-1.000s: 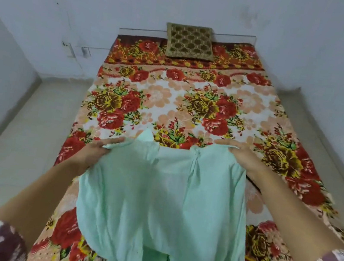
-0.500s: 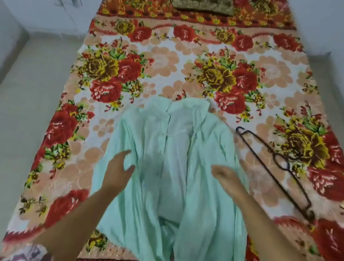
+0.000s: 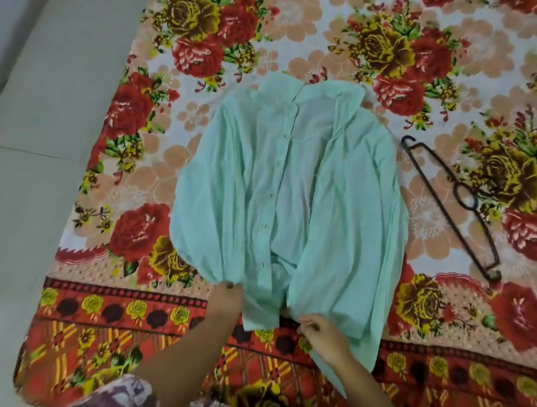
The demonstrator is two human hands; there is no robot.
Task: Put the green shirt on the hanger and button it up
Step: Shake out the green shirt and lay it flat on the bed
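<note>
Fingers of the left hand (image 3: 226, 299) and right hand (image 3: 321, 334) pinch the hem of the soft light-green shirt (image 3: 290, 189); best tug gently to flatten it.

No writing, label, brand mark, number or sign can be read anywhere: not on the green shirt (image 3: 290, 189), nor on the hanger (image 3: 438, 197) to its right, nor on the floral bedspread (image 3: 175, 159) beneath them.
</note>
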